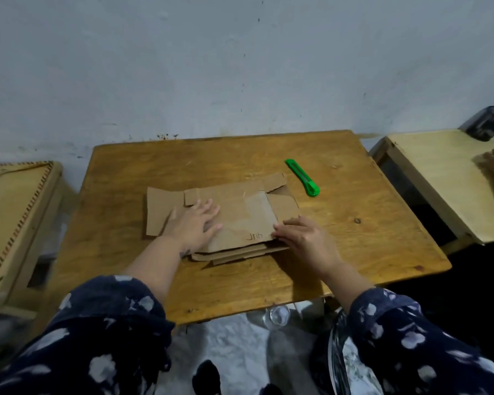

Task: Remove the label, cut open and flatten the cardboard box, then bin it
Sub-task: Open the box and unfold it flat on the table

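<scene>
On the wooden desk [368,223], the cardboard box [240,218] lies flattened in layers near the middle. Both hands are spread open, palms down: the left hand [193,223] presses on its left part, the right hand [303,238] on its right edge. Beyond the cardboard lies a green utility knife [303,177], untouched.

Dim, even indoor light with soft shadows; wide-angle bending at the frame edges, blur at far right.
</scene>
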`<state>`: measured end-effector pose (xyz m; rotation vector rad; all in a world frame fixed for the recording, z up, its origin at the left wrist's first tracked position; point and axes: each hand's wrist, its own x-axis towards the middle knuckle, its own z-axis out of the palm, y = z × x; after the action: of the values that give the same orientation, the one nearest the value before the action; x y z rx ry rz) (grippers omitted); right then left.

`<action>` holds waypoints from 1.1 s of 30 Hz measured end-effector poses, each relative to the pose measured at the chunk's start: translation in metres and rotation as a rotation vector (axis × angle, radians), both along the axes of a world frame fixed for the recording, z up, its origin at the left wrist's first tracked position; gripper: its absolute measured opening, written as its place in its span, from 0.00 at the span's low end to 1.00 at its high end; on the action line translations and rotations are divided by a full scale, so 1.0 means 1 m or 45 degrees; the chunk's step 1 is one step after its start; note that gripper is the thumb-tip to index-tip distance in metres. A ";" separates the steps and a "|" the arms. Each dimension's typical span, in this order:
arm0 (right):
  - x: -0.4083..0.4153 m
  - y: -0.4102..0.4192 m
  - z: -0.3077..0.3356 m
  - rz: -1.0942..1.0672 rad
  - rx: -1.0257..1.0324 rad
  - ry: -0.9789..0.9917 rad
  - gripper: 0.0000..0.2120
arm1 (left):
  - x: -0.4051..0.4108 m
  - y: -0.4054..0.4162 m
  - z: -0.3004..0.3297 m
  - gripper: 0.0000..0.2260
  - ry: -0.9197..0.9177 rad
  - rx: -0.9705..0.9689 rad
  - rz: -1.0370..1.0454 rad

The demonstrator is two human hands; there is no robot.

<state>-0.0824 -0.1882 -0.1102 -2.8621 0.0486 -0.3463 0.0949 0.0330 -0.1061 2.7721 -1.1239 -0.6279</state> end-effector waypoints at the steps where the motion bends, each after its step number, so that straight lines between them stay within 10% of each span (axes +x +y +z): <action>1: -0.005 -0.002 -0.005 0.011 0.012 0.030 0.12 | -0.004 0.002 -0.004 0.26 -0.019 0.015 -0.013; 17: 0.015 0.002 -0.020 -0.504 0.209 0.245 0.33 | -0.024 -0.006 -0.008 0.36 0.145 -0.137 0.289; 33: 0.078 -0.039 -0.027 -0.522 0.070 0.380 0.31 | -0.023 0.003 -0.051 0.32 -0.324 -0.181 0.124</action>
<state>-0.0039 -0.2268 -0.1374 -2.8073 0.6936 0.0126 0.0722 0.0364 -0.1575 2.8177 -1.0205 -0.1799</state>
